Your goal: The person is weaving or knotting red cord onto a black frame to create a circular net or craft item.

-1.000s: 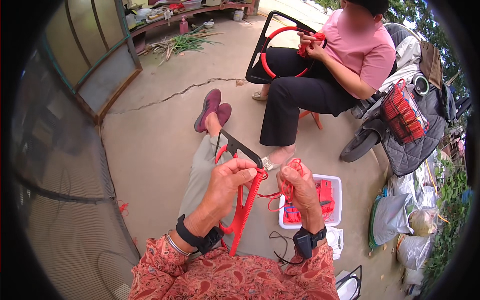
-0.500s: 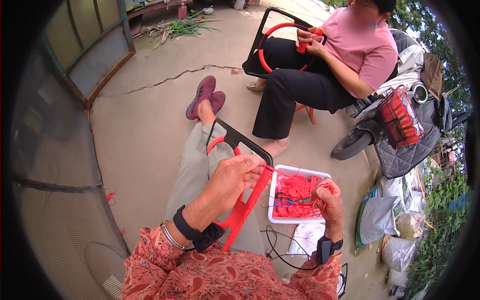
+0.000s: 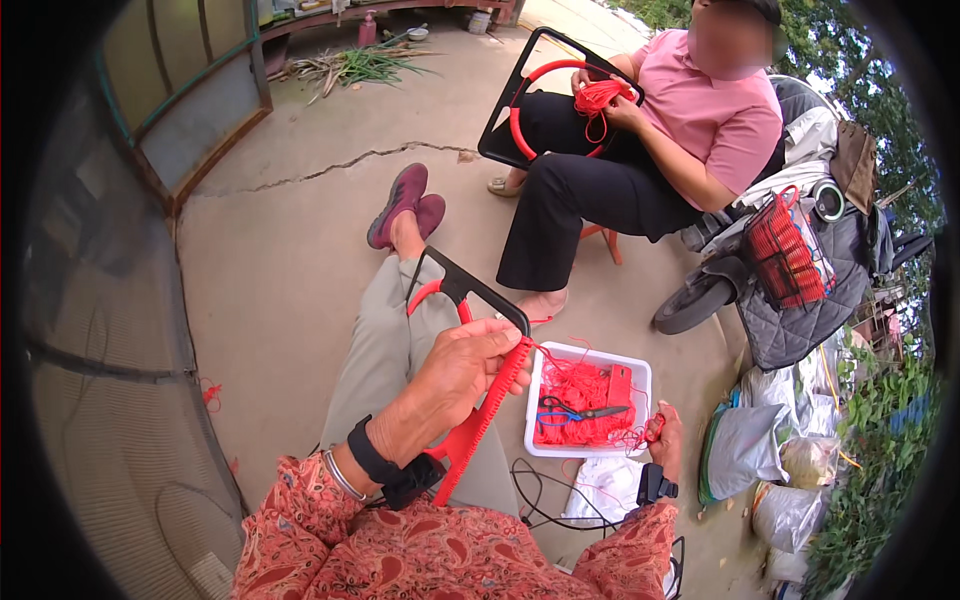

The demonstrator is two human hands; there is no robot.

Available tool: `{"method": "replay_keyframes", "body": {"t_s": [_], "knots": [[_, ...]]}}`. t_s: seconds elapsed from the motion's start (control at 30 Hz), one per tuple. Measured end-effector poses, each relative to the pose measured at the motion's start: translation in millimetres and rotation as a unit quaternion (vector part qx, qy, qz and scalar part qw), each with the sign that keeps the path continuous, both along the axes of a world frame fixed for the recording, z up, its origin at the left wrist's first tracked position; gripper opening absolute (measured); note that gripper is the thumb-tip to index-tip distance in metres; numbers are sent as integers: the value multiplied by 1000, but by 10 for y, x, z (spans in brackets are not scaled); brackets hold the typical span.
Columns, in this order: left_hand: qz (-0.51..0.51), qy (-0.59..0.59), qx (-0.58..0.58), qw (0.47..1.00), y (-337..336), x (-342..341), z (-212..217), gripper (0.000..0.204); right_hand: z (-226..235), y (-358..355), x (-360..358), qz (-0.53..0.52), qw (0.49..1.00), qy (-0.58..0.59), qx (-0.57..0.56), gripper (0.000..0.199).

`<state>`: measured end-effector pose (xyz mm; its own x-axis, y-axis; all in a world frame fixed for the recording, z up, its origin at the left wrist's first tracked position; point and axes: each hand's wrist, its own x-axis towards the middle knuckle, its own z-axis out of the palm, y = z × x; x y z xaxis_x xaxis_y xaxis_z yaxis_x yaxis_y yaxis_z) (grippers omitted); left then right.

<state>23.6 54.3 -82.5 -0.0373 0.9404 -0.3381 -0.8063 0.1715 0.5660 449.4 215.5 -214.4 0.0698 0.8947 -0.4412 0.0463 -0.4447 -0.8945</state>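
Note:
A black frame with red cord wound tightly along one side rests across my lap. My left hand pinches it near the corner, where the red winding begins. A red curved band shows inside the frame. Over the right edge of the tray my right hand is closed around a small bundle of red cord. Below, a white plastic tray contains tangled red cord, with scissors lying on top.
Opposite sits a person in a pink shirt, holding red cord and a similar frame. Black cables and a white bag lie beside the tray. Filled sacks stand at right; a mesh screen lines the left.
My right hand has moved down and to the right with the cord, away from the frame. The scissors are now more exposed. The other person's hands have shifted, showing a larger cord bundle.

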Motion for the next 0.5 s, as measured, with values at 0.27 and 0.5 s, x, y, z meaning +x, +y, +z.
{"method": "replay_keyframes", "body": {"t_s": [0.27, 0.5], "knots": [[19, 19, -11, 1000, -8, 44, -13, 23, 820, -461, -1949, 241, 961, 112, 82, 34], [36, 6, 14, 999, -10, 34, -11, 21, 1444, -751, -2712, 394, 902, 39, 175, 21]]}}
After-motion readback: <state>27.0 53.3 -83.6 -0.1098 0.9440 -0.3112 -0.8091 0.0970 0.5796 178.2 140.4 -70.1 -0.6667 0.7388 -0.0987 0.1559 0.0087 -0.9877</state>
